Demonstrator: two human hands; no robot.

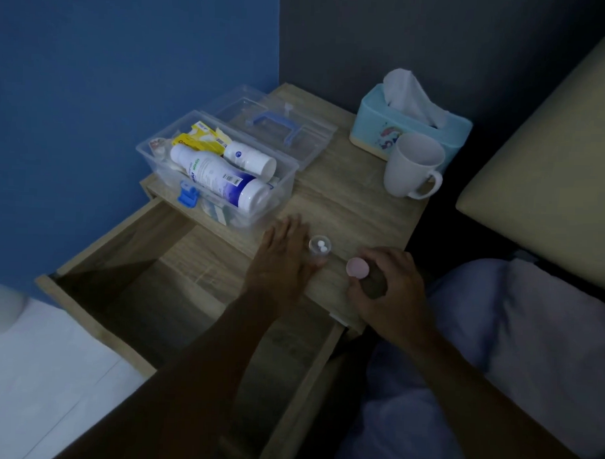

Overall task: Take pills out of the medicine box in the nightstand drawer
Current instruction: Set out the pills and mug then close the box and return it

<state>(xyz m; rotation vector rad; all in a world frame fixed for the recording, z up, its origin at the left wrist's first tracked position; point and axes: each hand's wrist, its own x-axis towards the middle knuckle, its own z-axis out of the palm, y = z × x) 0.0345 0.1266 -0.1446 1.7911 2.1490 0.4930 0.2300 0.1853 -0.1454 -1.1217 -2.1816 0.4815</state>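
Observation:
A clear plastic medicine box (149, 147) stands open on the nightstand top (356, 210), holding white bottles (224, 182) and yellow packets. Its clear lid (274, 125) with a blue handle lies behind it. A small clear cup (320, 247) with two white pills stands near the front edge. My left hand (283, 259) lies flat beside that cup, thumb touching it, fingers apart. To the right, my right hand (388, 287) grips a small dark bottle (373, 287) with a pink cap (358, 268). Below, the nightstand drawer (126, 312) is pulled out.
A white mug (413, 166) and a light blue tissue box (409, 125) stand at the back right of the nightstand. A bed with a cream headboard (550, 176) and pale bedding (530, 340) lies to the right. A blue wall is on the left.

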